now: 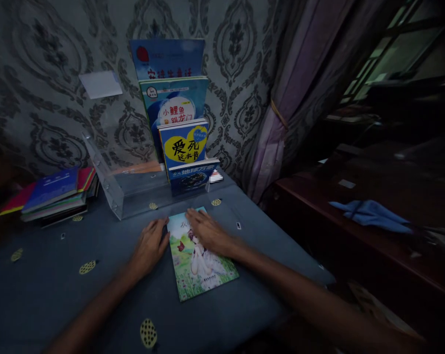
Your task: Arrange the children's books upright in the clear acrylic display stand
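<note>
A thin book (208,270) with a green, flowery cover and a drawn figure in white lies flat on the blue-grey tablecloth (115,305). Over its upper part my right hand (209,232) rests with the fingers stretched out, covering some of the title. My left hand (149,246) is at the book's upper left edge, fingers extended, thumb close to the cover; whether it touches is hard to tell. Just beyond, a clear acrylic book rack (117,196) holds several upright books (185,147) in stepped rows at its right end.
A stack of books and folders (55,194) lies on the left of the table. Patterned wallpaper (237,44) rises behind, with a tied curtain (272,128) to the right. Past the table's right edge stands a dark red piece of furniture (340,221) with a blue cloth (372,215).
</note>
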Demonstrator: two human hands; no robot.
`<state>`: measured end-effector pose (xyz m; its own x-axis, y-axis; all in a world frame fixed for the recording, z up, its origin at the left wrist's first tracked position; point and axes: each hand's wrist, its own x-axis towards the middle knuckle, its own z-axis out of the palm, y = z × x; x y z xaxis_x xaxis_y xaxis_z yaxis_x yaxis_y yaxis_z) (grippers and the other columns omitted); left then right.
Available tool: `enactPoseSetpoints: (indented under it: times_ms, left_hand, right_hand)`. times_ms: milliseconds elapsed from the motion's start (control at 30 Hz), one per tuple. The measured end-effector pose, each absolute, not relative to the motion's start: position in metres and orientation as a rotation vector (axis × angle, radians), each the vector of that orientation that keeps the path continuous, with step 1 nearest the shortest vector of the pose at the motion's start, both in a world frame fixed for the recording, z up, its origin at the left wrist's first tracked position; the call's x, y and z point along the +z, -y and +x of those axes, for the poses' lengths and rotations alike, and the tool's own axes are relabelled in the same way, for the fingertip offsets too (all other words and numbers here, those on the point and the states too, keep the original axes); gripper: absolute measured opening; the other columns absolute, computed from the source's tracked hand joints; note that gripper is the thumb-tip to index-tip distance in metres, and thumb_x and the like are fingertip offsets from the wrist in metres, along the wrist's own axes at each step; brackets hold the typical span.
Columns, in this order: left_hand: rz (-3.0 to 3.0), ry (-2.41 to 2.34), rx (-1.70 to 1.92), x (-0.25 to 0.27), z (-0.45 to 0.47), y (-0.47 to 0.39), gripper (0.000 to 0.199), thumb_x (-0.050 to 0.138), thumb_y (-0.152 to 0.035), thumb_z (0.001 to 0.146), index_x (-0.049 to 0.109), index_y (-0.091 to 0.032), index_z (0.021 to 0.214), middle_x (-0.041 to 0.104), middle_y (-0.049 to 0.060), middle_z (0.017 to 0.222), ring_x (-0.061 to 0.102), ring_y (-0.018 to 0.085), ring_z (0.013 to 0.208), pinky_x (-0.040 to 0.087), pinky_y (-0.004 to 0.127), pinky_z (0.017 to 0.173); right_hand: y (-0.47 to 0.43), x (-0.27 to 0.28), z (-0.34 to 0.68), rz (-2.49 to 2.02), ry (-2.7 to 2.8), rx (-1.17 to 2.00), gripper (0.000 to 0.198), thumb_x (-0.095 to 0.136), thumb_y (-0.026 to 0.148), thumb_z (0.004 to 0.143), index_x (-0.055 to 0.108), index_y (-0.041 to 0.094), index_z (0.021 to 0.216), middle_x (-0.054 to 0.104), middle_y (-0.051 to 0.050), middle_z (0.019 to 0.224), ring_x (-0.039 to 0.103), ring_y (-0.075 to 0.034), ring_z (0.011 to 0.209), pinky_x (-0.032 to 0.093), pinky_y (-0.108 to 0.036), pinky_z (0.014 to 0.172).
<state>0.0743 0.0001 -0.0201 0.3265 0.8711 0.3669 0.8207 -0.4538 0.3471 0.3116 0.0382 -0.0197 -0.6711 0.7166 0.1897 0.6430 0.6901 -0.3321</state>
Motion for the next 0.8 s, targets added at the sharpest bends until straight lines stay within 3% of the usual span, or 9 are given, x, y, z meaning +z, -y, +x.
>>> enactPoseSetpoints:
  times_ms: [167,300,500,800]
  left_hand:
    - [2.620,-1.503,0.725,-0.026,0.071,-0.005,0.040,0.039,-0.034,0.100,0.055,-0.018,0.133,0.061,0.013,0.136,0.050,0.028,0.134,0.044,0.048,0.108]
    - [2.709,-1.455,0.473,-0.025,0.076,-0.009,0.056,0.034,-0.046,0.101,0.042,-0.014,0.146,0.041,0.016,0.154,0.032,0.028,0.146,0.029,0.049,0.118]
    - [2.712,-1.170,0.140,-0.008,0.122,-0.010,0.078,0.029,-0.061,0.099,0.023,-0.007,0.154,0.019,0.021,0.161,0.011,0.029,0.151,0.011,0.047,0.122]
    - [2.788,-0.548,0.051,0.011,0.182,0.051,0.084,0.029,-0.067,0.096,0.019,-0.008,0.155,0.019,0.017,0.162,0.010,0.023,0.152,0.005,0.039,0.123]
  right_hand:
    - [-0.052,-0.033,0.354,-1.118,2.473,0.384,0.050,0.030,0.023,0.100,0.041,0.009,0.147,0.040,-0.020,0.153,0.035,-0.026,0.145,0.029,-0.052,0.119]
    - [-0.055,-0.037,0.357,-1.069,2.401,0.475,0.050,0.026,0.030,0.103,0.040,0.014,0.148,0.041,-0.014,0.154,0.034,-0.023,0.145,0.025,-0.051,0.121]
    - [-0.058,-0.038,0.359,-1.050,2.323,0.644,0.055,0.023,0.046,0.104,0.033,0.021,0.152,0.042,-0.008,0.155,0.038,-0.022,0.143,0.023,-0.050,0.121]
    - [-0.060,-0.032,0.358,-1.068,2.329,0.656,0.059,0.023,0.051,0.103,0.040,0.018,0.149,0.047,-0.010,0.151,0.040,-0.024,0.142,0.025,-0.050,0.120]
